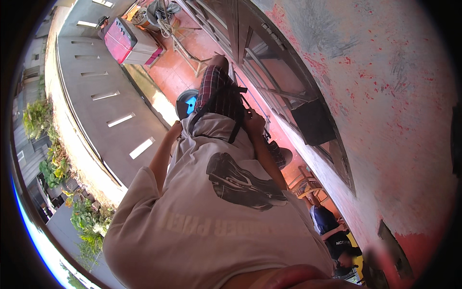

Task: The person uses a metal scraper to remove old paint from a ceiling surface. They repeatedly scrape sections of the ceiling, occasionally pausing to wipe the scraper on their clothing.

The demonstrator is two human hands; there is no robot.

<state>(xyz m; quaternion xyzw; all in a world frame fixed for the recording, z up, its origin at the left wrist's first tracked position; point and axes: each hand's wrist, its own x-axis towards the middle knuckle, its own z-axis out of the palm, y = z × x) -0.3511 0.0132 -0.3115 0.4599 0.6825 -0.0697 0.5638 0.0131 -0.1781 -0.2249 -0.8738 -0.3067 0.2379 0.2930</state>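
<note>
My right hand (253, 122) is closed around a black strap (236, 129) in front of my waist, on the right side. The strap loops over the plaid shorts (219, 94) and the hem of my light T-shirt (211, 188), and its loose ends stick out above the hand. At the left edge of the shirt, my left hand (176, 129) has its fingers curled in by the hem. What those fingers grip is hidden.
A pink and white washing machine (122, 42) stands on the red tiled floor, beside a slatted grey wall (96, 86). A dark tub with a blue item (191, 103) sits beyond my left hand. To the right are a wood-framed door (274, 72), a wooden chair (304, 185) and another person (332, 231).
</note>
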